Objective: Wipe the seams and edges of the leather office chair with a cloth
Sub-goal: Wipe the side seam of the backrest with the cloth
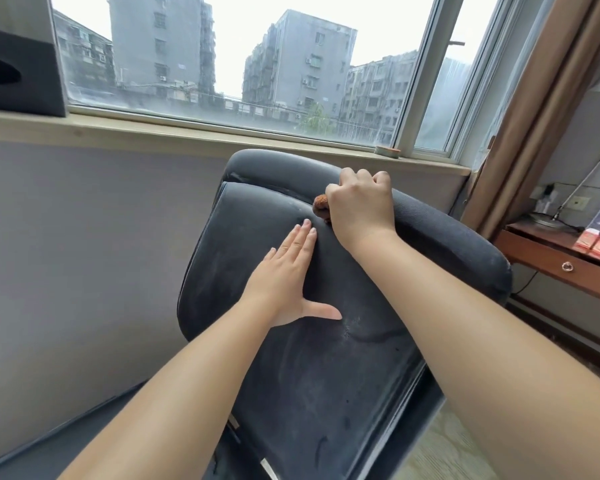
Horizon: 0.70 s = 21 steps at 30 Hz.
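Head view: single view available.
Right hand [359, 206]: fingers clenched round a brown cloth [321, 208], bunched and mostly hidden beneath the fist.
Cloth position: on the upper seam of the chair [326, 358] backrest.
Left hand [288, 278]: fingers straight, flat on the leather, bracing.
Method: press along the seam; advise steady bracing.

Dusty black leather chair [326, 358], backrest tilted; brown cloth [321, 207] bunched at upper seam.

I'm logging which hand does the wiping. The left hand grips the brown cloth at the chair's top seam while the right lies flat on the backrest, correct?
Reversed. The head view shows the right hand gripping the brown cloth at the chair top seam, while the left hand lies flat on the backrest.
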### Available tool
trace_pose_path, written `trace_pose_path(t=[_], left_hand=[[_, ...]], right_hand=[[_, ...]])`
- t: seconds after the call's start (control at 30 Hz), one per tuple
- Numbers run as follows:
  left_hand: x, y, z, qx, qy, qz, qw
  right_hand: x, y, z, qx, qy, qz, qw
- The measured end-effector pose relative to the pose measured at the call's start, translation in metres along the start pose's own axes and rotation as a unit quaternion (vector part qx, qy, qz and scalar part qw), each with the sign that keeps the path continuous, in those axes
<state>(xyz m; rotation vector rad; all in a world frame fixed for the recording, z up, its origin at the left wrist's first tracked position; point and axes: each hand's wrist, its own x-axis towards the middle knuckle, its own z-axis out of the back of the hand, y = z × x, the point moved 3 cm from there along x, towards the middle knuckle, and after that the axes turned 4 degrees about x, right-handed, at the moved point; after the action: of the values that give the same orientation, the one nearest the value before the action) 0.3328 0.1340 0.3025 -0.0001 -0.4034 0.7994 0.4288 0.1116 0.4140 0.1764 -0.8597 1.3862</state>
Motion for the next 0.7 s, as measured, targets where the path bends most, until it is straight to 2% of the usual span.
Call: trace_pose_path(t=[0.3, 0.7], left_hand=[[-0.013, -0.024, 0.024, 0.038, 0.069, 0.033, 0.996], [-0.046, -0.074, 0.035, -0.002, 0.043, -0.018, 0.999]], right_hand=[[-0.062, -0.034, 0.038, -0.002, 0.048, -0.044, 0.998], [-0.122, -0.056, 0.057, -0.035, 0.028, -0.081, 0.996]])
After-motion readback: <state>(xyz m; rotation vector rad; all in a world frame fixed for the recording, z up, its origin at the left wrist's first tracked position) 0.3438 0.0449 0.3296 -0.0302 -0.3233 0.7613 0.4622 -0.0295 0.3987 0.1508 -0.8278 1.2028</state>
